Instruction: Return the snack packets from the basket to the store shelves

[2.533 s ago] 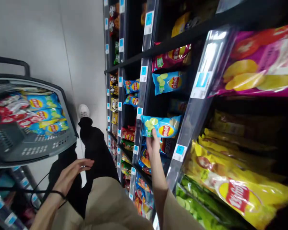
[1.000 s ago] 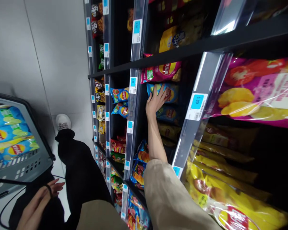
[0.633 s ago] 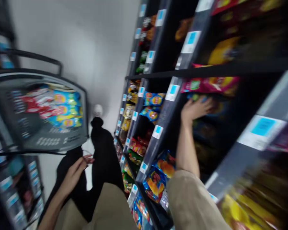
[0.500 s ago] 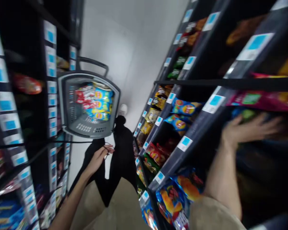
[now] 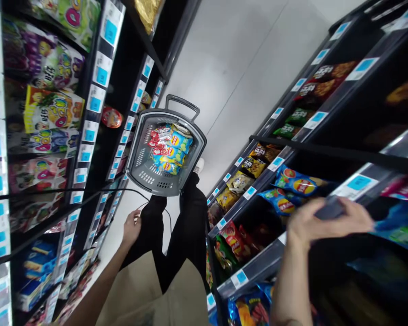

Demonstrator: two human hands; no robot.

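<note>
My right hand (image 5: 329, 222) reaches over the front edge of the right-hand shelf, thumb and fingers apart. Its fingertips are at the near edge of a blue-and-green snack bag (image 5: 401, 226); whether they touch it I cannot tell. Blue chip bags (image 5: 299, 185) lie just left of that hand on the tier below. My left hand (image 5: 132, 226) is low beside my leg, fingers curled round a thin black cord (image 5: 146, 199). A grey shopping basket (image 5: 153, 179) stands on the floor ahead of my feet, holding blue-and-yellow chip bags (image 5: 173, 149) and red-and-white packets (image 5: 159, 140).
Shelving with price tags (image 5: 102, 74) lines the left side, stocked with bagged sweets (image 5: 56, 111). The right shelves carry red chip bags (image 5: 234, 237) and yellow bags (image 5: 227, 198). Pale floor (image 5: 238, 59) runs between the two rows.
My right hand has drawn back from deep inside the shelf to its front edge. The view has shifted, so the basket appears further right. My left hand is now further from the basket.
</note>
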